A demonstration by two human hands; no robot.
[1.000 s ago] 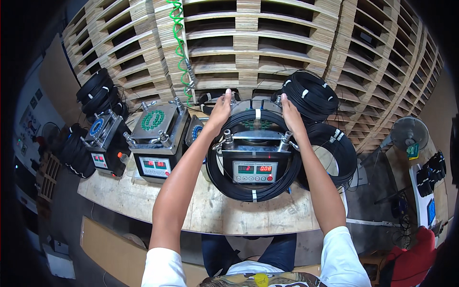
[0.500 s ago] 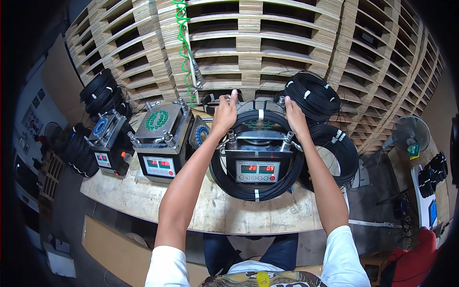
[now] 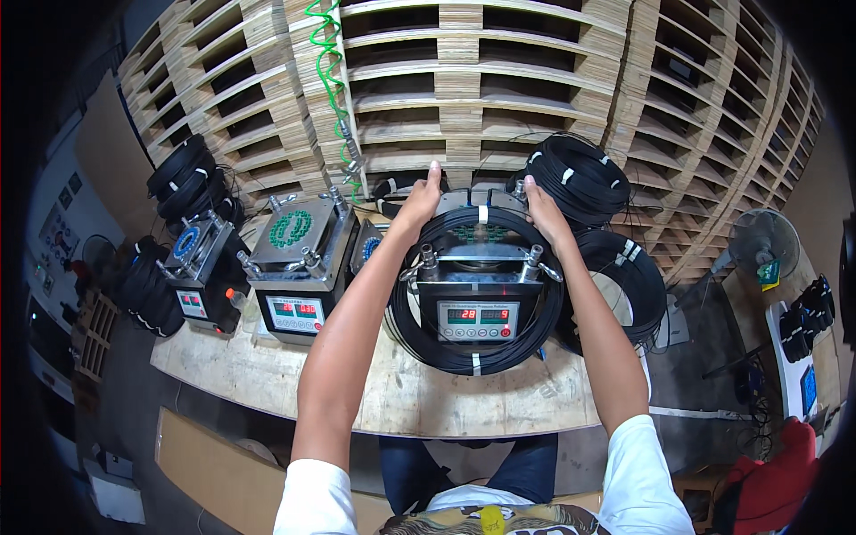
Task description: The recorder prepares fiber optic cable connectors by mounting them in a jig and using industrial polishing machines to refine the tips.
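In front of me is a metal polishing machine [image 3: 477,289] with a lit red display panel. A large coil of black cable [image 3: 476,364], bound with white tape, rings its front and top. My left hand [image 3: 419,207] is at the machine's far left corner, thumb up and the other fingers curled out of sight. At the far right corner my right hand [image 3: 546,214] is bent inward, its thumb beside a metal knob [image 3: 520,189]. What the fingers grip is hidden behind the hands. Green connectors [image 3: 480,234] show faintly on the plate inside the coil.
Two similar machines, one with a green-studded plate [image 3: 291,229] and one with a blue ring [image 3: 186,242], stand to the left on the wooden table [image 3: 401,401]. Black cable coils [image 3: 578,181] are stacked at right. A green spiral hose [image 3: 330,80] hangs before wooden pallets [image 3: 459,67].
Both hands stay at the machine's far corners; the right thumb and fingers have shifted slightly. The right part of the machine's display has changed. The view has moved a little.
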